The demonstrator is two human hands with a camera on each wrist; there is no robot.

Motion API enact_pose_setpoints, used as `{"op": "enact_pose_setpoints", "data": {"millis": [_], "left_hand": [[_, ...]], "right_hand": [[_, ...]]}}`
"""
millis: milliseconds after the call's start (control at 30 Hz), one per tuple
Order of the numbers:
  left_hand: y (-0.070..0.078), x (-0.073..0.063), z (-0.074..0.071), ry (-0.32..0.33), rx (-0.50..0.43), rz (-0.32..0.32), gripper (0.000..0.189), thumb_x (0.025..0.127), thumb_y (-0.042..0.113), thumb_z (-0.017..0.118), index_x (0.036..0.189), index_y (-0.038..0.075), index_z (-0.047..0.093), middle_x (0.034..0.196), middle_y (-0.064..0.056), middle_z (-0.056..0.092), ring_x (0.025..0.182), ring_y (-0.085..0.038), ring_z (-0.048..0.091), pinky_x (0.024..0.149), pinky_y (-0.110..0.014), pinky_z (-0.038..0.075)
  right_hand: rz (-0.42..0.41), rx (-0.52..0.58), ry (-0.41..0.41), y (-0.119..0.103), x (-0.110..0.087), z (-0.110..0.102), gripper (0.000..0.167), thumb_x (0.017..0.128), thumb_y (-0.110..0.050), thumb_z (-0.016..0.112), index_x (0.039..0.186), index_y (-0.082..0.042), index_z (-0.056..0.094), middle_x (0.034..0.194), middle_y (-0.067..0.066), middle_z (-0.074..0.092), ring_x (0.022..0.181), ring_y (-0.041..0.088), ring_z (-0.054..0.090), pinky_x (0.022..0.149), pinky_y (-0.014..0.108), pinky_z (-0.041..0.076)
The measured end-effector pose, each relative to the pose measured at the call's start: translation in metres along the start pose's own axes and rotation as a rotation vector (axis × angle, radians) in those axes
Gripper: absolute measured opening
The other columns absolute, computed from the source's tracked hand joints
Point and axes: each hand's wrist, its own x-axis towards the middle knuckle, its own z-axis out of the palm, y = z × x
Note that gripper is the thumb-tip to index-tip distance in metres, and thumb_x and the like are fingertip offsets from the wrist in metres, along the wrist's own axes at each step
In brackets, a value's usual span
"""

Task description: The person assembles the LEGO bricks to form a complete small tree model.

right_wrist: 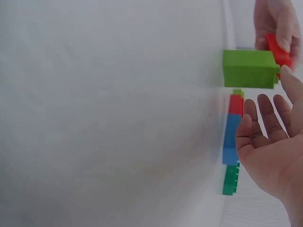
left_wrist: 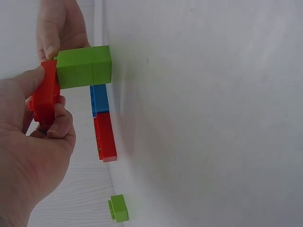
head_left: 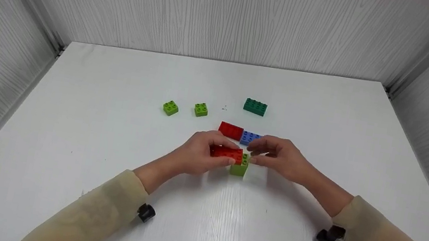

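Note:
My left hand pinches a red building brick between thumb and fingers. One end of this brick lies over the top of a light green stack, and the rest sticks out to the left. In the left wrist view the stack shows several green bricks joined into a short tower on the table. My right hand is beside the tower's right side, fingers loosely bent with nothing between them. Its thumb tip is right at the tower's top studs in the right wrist view.
Behind the tower, another red brick lies end to end with a blue brick, partly covered by my right hand. Farther back is a dark green brick. Two small light green bricks lie to the left on the white table.

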Motion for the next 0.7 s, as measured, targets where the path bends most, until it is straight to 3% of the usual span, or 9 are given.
{"op": "enact_pose_setpoints", "data": {"millis": [333,700], "left_hand": [[0.000,0.001,0.001,0.000,0.017,-0.038,0.032,0.097,0.032,0.080,0.129,0.028,0.077,0.124,0.008,0.067,0.117,-0.015,0.059,0.095,-0.033,0.055],[0.001,0.001,0.002,0.012,0.016,-0.058,0.035,0.095,0.032,0.082,0.129,0.031,0.076,0.127,0.009,0.066,0.120,-0.015,0.058,0.095,-0.034,0.056]], "right_hand": [[0.019,-0.029,0.145,0.001,0.009,-0.028,0.039,0.100,-0.025,0.078,0.133,-0.006,0.070,0.132,0.011,0.071,0.122,0.022,0.066,0.101,0.028,0.054],[0.056,-0.027,0.184,0.015,0.030,-0.039,0.044,0.099,-0.027,0.079,0.136,-0.006,0.068,0.135,0.011,0.069,0.127,0.026,0.063,0.110,0.044,0.050]]}}
